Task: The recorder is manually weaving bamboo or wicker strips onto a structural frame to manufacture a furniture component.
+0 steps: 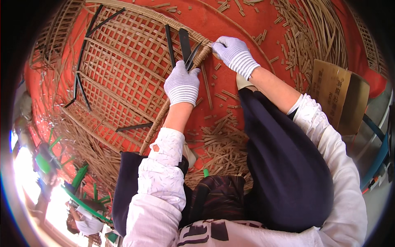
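Note:
A woven brown wicker panel [123, 66] with a wrapped rim and dark frame bars lies in front of me, tilted toward the upper left. Gloved in white and grey knit, my left hand [182, 84] is closed at the panel's near right edge, around a narrow, pointed dark metal tool [192, 57]. Its full shape is hidden by the fingers. A flat black bar [185, 43] stands out just beyond the thumb. My right hand [235, 53], in a matching glove, pinches at the panel's wrapped corner; whatever lies between its fingertips is too small to make out.
Short wicker offcuts [224, 144] litter the red floor covering [218, 88]. Long loose strands [325, 24] lie at the upper right, above an open cardboard box [333, 94]. Another woven panel [55, 35] is at the upper left. A person [88, 220] sits at the lower left, near green tubes.

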The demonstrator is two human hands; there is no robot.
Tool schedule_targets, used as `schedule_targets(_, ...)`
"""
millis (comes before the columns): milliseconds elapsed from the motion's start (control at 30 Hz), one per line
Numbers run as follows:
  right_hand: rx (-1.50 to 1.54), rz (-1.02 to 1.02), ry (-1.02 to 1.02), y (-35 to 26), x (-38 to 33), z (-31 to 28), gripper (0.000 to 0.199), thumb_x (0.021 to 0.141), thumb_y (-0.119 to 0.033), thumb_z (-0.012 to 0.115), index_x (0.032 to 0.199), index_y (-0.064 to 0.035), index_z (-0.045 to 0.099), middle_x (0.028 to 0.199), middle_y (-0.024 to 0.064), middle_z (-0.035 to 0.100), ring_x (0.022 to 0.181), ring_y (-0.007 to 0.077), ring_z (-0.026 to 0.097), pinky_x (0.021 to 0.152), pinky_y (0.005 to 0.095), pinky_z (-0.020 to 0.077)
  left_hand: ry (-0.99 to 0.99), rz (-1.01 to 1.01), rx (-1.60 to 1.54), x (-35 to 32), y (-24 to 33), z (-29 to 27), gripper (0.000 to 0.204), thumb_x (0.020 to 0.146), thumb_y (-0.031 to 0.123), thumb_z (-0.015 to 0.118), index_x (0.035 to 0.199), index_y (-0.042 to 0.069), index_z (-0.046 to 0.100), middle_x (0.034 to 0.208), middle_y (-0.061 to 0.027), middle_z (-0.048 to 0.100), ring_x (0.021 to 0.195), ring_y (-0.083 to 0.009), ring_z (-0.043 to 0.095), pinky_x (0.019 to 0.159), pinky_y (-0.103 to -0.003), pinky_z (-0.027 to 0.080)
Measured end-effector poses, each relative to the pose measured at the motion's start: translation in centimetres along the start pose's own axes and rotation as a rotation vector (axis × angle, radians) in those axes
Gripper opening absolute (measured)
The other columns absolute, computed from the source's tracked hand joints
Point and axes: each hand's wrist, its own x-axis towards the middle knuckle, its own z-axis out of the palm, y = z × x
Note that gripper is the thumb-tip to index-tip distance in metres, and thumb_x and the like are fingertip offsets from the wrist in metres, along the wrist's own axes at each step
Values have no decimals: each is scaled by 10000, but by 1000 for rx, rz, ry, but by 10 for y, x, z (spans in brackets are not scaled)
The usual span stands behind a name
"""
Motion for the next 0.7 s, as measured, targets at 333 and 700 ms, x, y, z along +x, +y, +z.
schedule_targets(333,459,229,16,17,-10,-18,244,940,-254,565,843,-49,655,603,-5,576,499,77,472,472,255,382,-11,-6,6,1,0,0,363,839,363,684,1021,61,597,915,-199,685,880,-401,658,776,-487,511)
schedule_targets(700,246,149,-113,1,-12,-14,283,931,-282,569,849,-36,682,624,39,644,573,111,600,610,289,495,13,22,1,1,-3,2,369,823,367,703,998,60,598,866,-189,688,857,-394,662,767,-485,511)
